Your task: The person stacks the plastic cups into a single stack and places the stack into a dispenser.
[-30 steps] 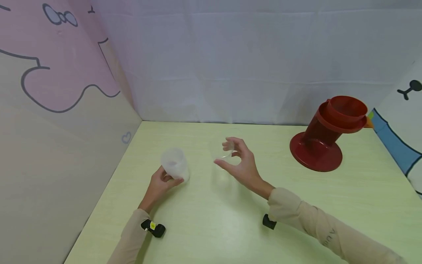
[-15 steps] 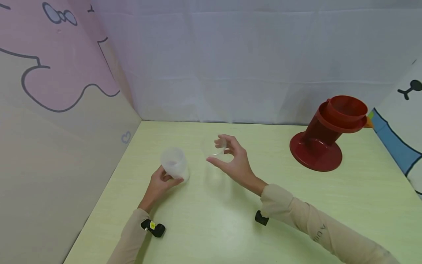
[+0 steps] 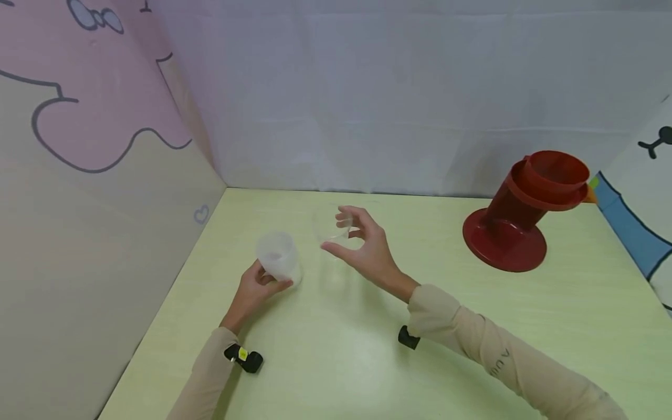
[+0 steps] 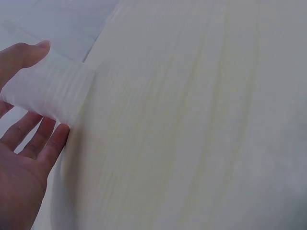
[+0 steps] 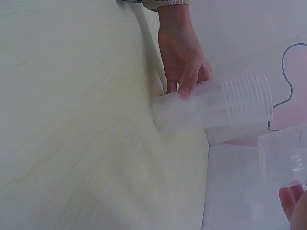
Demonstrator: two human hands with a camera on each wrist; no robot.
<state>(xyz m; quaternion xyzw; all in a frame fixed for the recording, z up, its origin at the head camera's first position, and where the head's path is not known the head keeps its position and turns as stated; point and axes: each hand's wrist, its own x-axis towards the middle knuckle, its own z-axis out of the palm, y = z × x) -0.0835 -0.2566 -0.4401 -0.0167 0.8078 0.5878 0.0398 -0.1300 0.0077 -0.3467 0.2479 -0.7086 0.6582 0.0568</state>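
1. Plastic stack (image 3: 278,256) of nested clear cups, left of the middle in the head view, with its bottom on the pale table (image 3: 362,367); pinched low down between thumb and fingers of the left hand (image 3: 257,289).
2. Just to the right in the head view, apart from the stack: single clear cup (image 3: 332,224), raised above the table, held at its right side between thumb and curved fingers of the right hand (image 3: 370,242).
3. Far right in the head view: red stand (image 3: 509,233), leaning right over a round base, with wide rims on top. Small black devices at both wrists, below tan sleeves (image 3: 496,350); pink drawing (image 3: 105,105) on the left wall.
4. From the left wrist: thumb above and fingers below, pressed to the stack at the left edge; bare table across most of the rest.
5. From the right wrist: ribbed rims along the stack, left thumb laid on its side; cup near the right edge, fingertips against it, most of the right hand out of sight.
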